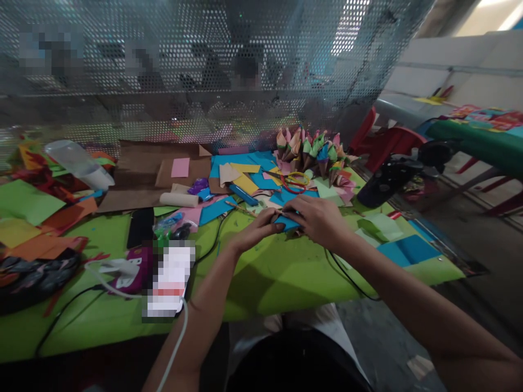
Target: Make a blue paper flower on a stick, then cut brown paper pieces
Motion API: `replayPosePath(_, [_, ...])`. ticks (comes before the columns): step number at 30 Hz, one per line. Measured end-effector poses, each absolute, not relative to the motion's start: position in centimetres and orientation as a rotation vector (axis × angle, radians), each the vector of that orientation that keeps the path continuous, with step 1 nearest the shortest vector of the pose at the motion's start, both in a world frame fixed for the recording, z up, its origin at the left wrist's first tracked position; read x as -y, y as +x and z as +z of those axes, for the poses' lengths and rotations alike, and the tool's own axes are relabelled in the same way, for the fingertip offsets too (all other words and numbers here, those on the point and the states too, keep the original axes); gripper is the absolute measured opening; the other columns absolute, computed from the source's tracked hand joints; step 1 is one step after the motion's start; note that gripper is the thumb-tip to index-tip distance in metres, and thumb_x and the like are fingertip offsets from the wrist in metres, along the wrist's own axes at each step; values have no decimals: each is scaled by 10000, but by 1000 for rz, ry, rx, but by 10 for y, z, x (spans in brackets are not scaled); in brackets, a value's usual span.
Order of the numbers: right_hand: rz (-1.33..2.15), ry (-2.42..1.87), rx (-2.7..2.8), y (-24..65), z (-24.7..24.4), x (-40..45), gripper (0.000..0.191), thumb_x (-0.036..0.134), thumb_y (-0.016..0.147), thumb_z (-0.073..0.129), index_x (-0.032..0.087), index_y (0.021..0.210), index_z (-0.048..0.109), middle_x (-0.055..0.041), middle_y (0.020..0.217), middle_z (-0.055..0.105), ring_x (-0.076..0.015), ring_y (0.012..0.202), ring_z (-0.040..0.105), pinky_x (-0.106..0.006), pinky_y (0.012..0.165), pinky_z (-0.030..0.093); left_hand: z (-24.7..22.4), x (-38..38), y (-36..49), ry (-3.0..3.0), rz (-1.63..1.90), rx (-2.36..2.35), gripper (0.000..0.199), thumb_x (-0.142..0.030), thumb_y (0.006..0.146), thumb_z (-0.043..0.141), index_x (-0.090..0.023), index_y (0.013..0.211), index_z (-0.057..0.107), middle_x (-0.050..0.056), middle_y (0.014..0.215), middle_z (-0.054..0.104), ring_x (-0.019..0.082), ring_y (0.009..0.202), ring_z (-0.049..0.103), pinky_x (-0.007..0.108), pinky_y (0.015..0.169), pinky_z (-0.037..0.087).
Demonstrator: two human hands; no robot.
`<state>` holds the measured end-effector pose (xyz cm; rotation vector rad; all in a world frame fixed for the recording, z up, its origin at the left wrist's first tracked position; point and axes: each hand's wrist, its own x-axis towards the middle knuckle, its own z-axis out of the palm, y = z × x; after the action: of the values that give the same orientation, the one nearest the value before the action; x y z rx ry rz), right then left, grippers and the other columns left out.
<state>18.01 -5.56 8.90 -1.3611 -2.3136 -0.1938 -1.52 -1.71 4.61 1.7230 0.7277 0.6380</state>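
Observation:
Both my hands meet over the middle of the green table (261,283). Between them is a small folded piece of blue paper (287,222), with something brown at its lower edge. My left hand (261,228) pinches its left side between thumb and fingers. From above and the right, my right hand (316,215) grips the same paper and hides part of it. Just beyond the hands lie loose blue paper sheets (218,208), a blue cutter-like tool (244,194) and scissors with yellow and red handles (296,185).
Folded paper flowers (310,149) stand clustered at the back. At left lie brown cardboard (139,174), a paper roll (178,200), a dark phone (140,227) and a charging phone (169,280) with a white cable. A dark cylindrical object (378,182) stands at right. A perforated metal screen (183,71) rises behind.

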Motion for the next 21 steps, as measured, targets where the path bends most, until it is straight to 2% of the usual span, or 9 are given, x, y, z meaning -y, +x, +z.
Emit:
replayPosePath(7, [-158, -1322, 2311, 182, 91, 54, 230, 324, 1000, 548, 194, 905, 712, -64, 881, 745, -190, 773, 650, -287, 661, 350, 46, 17, -16, 1705, 604, -743, 307, -456, 849, 601, -217, 1038, 575, 50, 1216, 531, 251, 1242, 418, 404, 1165, 290])
replayPosePath(16, [-269, -1396, 2631, 178, 109, 55, 257, 258, 1005, 500, 152, 891, 704, -104, 840, 711, -187, 672, 572, -322, 581, 216, 45, 18, -15, 1747, 585, -741, 301, -454, 853, 636, -214, 1034, 623, 55, 1234, 555, 262, 1250, 425, 424, 1167, 285])
replayPosePath(21, [-252, -1398, 2659, 180, 108, 51, 258, 269, 1005, 499, 149, 892, 698, -105, 840, 711, -187, 656, 571, -326, 570, 210, 40, 18, -14, 1659, 612, -727, 328, -451, 830, 668, -220, 1063, 658, 53, 1268, 580, 276, 1293, 430, 411, 1171, 300])
